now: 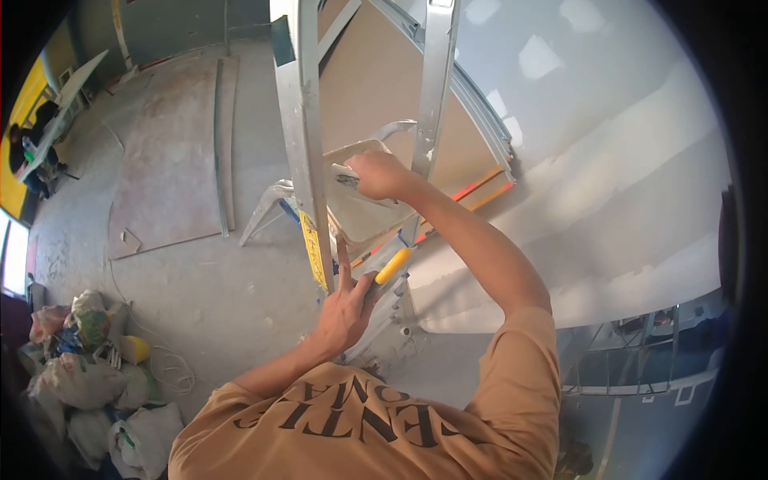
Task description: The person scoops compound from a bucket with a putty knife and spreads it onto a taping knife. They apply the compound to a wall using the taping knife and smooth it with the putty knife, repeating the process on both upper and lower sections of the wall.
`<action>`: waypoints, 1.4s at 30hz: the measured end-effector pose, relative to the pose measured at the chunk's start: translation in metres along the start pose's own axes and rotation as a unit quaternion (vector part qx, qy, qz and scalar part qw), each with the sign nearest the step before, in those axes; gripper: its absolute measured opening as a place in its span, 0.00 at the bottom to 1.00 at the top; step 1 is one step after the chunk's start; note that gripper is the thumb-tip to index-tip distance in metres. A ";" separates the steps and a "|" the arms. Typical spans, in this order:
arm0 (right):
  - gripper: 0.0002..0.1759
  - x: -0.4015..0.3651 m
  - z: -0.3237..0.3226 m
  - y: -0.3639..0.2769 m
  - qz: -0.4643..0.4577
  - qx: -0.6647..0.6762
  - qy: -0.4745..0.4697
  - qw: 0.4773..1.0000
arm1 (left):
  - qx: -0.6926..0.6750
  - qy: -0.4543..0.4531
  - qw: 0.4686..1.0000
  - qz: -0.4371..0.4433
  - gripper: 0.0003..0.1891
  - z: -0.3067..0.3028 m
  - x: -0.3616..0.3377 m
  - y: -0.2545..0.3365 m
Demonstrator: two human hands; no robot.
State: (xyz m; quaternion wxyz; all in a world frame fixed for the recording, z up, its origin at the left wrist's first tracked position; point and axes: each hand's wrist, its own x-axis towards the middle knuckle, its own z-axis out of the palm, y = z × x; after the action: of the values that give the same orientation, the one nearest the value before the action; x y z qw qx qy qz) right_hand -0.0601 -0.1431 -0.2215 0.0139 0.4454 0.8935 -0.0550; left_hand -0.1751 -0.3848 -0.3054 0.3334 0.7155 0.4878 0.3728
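My left hand [346,310] is closed round a yellow-handled tool [394,266], its index finger stretched up to the near edge of a pale plastic tub [370,238]. The working end of that tool is hidden by my hand. Over the far side of the tub my right hand [379,174] is closed on a putty knife [345,178], whose metal blade looks smeared; its handle is covered by my fingers. The tub sits between the rails of an aluminium stepladder [302,136] and looks coated inside with pale compound.
To the right stands a plasterboard wall [576,192] with white patches. Boards [168,160] lie on the concrete floor [232,280]. Stuffed sacks [88,380] and a cable [172,368] are at lower left. Another person [36,148] is at far left. Metal studs [484,104] lean behind the ladder.
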 end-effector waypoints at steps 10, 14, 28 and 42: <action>0.19 0.013 -0.011 -0.018 -0.024 0.097 -0.136 0.986 | 0.045 0.000 0.999 0.010 0.18 0.005 0.006 -0.008; 0.18 0.014 -0.019 -0.018 0.032 0.197 -0.169 0.965 | 0.091 -0.011 0.996 0.009 0.19 0.005 0.007 -0.007; 0.15 -0.004 0.022 0.039 0.171 0.761 -0.207 0.590 | 0.091 -0.011 0.995 0.031 0.18 0.000 0.002 -0.018; 0.22 -0.229 -0.015 0.042 0.074 0.848 0.200 0.485 | -0.298 -0.002 0.943 -0.149 0.24 -0.009 -0.053 -0.031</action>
State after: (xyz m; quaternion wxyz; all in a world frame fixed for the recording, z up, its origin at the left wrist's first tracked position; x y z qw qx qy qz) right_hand 0.1114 -0.2983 -0.1936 -0.5457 0.3044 0.3563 -0.6947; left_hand -0.2102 -0.4244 -0.3378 0.5841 0.5034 0.4546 0.4459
